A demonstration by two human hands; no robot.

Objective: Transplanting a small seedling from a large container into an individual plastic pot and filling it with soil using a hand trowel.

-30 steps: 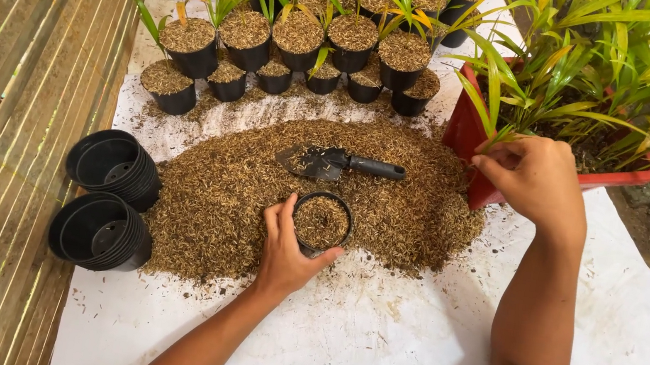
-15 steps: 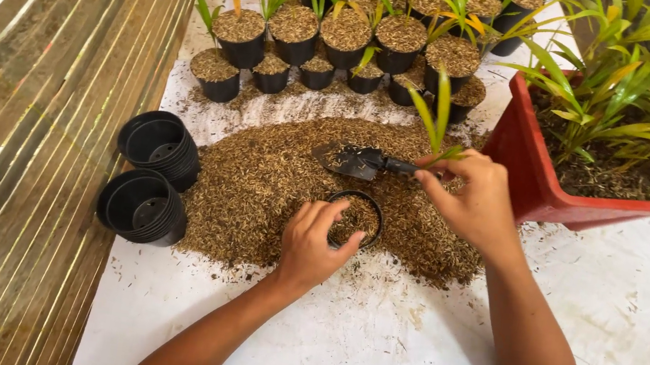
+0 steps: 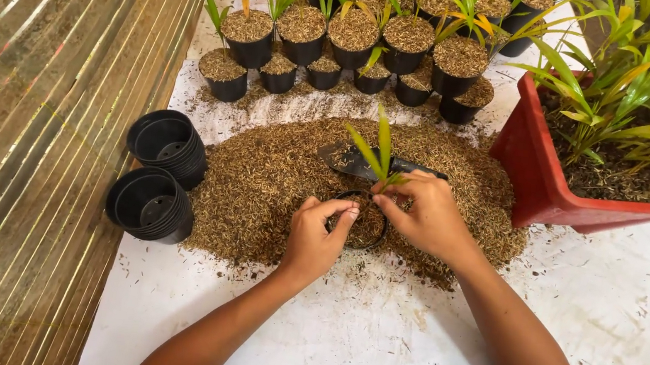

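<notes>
The right hand (image 3: 428, 214) now sits over the small black pot (image 3: 362, 221), fingers pinched on the base of a green seedling (image 3: 377, 154) whose leaves stand upright above the pot. Half a second ago that hand was higher and to the right, carrying the seedling past the trowel handle; a second ago it was back at the red planter (image 3: 538, 181), reaching into the foliage. So the seedling has travelled from the planter to the pot.

The left hand (image 3: 316, 236) stays where it was, curled around the pot's left rim, thumb and fingers gripping its edge. The pot rests in the near side of the brown husk pile (image 3: 276, 176), part filled with the same husk, and it has not shifted.

Behind the hands the dark trowel (image 3: 349, 160) lies on top of the pile, its blade to the left, its handle now partly hidden by the seedling and the right hand's knuckles. It has not moved.

To the left, two stacks of empty black pots (image 3: 158, 177) lie on their sides at the edge of the white sheet (image 3: 370, 347) that covers the counter, unchanged. At the far side, the row of filled pots (image 3: 352, 40), several with green shoots, stands just beyond the pile. The view has drifted slightly, so everything sits a little lower in frame than before.
</notes>
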